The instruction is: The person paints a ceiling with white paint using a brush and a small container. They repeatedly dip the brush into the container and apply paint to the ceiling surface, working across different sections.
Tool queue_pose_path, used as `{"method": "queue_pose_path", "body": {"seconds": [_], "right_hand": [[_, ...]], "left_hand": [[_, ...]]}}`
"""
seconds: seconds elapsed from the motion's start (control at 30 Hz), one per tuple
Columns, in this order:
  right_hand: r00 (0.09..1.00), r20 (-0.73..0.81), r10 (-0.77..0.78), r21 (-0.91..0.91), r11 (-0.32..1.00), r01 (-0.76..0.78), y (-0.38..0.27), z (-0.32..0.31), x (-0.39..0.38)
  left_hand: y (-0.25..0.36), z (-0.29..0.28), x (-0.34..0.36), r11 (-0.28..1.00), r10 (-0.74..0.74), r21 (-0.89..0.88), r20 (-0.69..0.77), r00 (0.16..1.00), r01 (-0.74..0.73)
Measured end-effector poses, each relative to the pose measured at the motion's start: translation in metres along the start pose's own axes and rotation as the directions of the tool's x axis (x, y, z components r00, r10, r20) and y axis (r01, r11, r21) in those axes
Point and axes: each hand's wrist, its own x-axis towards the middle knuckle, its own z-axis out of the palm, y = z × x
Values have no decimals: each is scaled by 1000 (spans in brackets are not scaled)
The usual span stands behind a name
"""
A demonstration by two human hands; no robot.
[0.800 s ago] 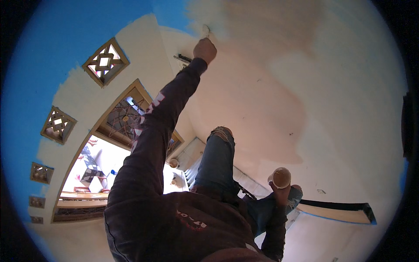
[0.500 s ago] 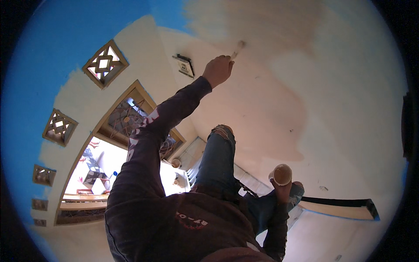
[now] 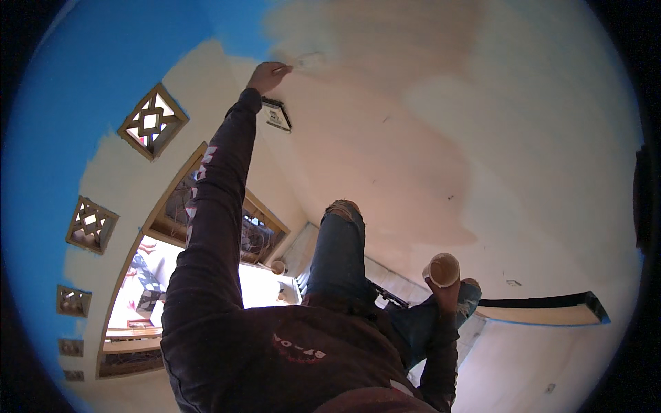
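Observation:
My left hand [image 3: 267, 77] is raised on a stretched arm, its fingers closed round the handle of a paintbrush [image 3: 308, 62]. The brush's pale head is at the wall [image 3: 385, 158], near the border between blue and cream paint; its bristles are blurred. Just below that hand, a switch or socket plate [image 3: 277, 115] with a dark edge is set in the wall. Low on the right, my right hand [image 3: 447, 296] grips a paint cup [image 3: 443, 270] beside my bent knee. The cup's inner wall looks cream; how much it holds cannot be made out.
Diamond-patterned vent openings [image 3: 153, 122] run down the left wall beside a wooden-framed window [image 3: 182, 206]. Below the window is a bright doorway. A dark-edged recess [image 3: 544, 310] with blue trim lies at lower right. Darker, wet-looking paint covers the wall's middle.
My left hand with the paintbrush has moved left and upward, toward the blue corner, and the arm is straighter. My right hand holds the cup in nearly the same place.

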Motion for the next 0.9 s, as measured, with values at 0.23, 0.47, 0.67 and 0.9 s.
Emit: {"method": "queue_pose_path", "body": {"seconds": [0.23, 0.47, 0.67, 0.9], "right_hand": [[999, 35, 21, 27, 999, -22, 1, 1, 0], [998, 59, -35, 14, 999, 34, 4, 4, 6], [997, 78, 10, 27, 1000, -12, -7, 9, 14], [999, 46, 18, 21, 1000, -19, -2, 1, 1]], "left_hand": [[-84, -1, 4, 950, -182, 191, -308, 934, 248], [-118, 46, 17, 880, -112, 375, -430, 896, 291], [-64, 119, 0, 869, 71, 478, -378, 923, 129], [74, 145, -100, 992, 124, 43, -283, 951, -117]]}}
